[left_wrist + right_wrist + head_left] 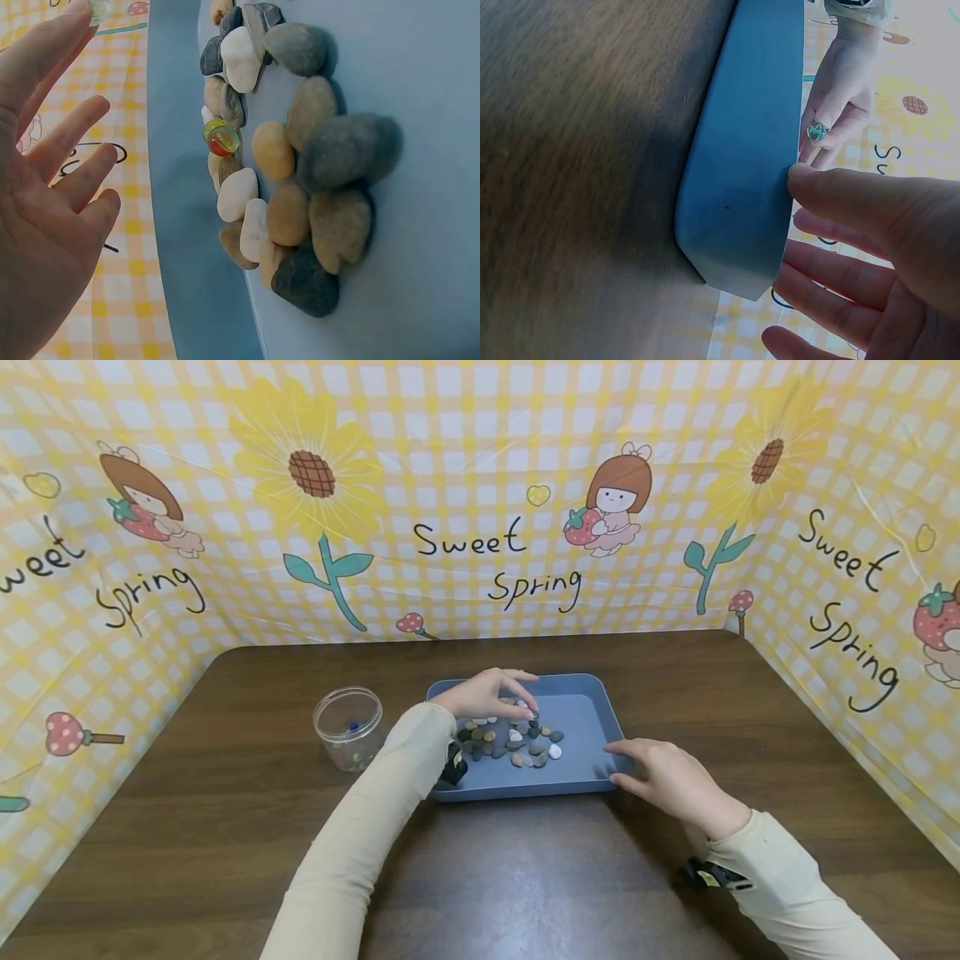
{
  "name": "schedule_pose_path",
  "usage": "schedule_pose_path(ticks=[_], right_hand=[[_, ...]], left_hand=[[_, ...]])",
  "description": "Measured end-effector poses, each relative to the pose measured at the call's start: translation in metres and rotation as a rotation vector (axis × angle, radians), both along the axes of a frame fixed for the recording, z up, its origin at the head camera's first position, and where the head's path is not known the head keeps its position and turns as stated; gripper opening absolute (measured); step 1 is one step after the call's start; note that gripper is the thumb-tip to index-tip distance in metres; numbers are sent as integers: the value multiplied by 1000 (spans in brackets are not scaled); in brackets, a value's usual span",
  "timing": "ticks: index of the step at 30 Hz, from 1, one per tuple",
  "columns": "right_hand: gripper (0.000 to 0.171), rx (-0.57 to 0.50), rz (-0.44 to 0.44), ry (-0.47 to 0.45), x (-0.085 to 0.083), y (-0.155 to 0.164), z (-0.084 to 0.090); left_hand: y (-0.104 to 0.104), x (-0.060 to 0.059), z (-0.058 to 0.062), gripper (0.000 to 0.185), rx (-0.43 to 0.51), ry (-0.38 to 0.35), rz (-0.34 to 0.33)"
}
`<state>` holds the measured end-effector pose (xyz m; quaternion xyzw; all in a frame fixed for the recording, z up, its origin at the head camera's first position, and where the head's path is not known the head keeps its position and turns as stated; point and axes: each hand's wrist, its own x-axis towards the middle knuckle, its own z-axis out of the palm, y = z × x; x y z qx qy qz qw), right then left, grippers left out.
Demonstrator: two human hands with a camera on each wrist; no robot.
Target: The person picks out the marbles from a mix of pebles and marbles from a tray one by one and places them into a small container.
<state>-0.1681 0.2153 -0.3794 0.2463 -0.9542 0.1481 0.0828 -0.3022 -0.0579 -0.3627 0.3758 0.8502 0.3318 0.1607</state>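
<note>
Right hand (671, 779) flat against blue tray (585, 693) of pebbles (510, 743); left hand (487, 693) pinches marble (817, 132).

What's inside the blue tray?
The blue tray holds a pile of pebbles and a marble among them. The left hand covers some pebbles at the back.

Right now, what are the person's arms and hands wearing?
Both arms are in long cream sleeves, left and right, reaching to the wrists. A small black device with a yellow tag is strapped at the right wrist, another black one under the left. Left hand and right hand are bare, no gloves.
</note>
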Motion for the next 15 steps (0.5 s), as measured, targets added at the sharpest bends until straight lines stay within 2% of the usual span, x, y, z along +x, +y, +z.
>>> schedule_pose_path(ticks=[7,15], right_hand=[[35,-4,6,1,0,0,1],[35,2,9,1,-1,0,1]], left_hand=[[-3,1,1,19,-1,13,1],[-10,5,7,20,-12,41,20]])
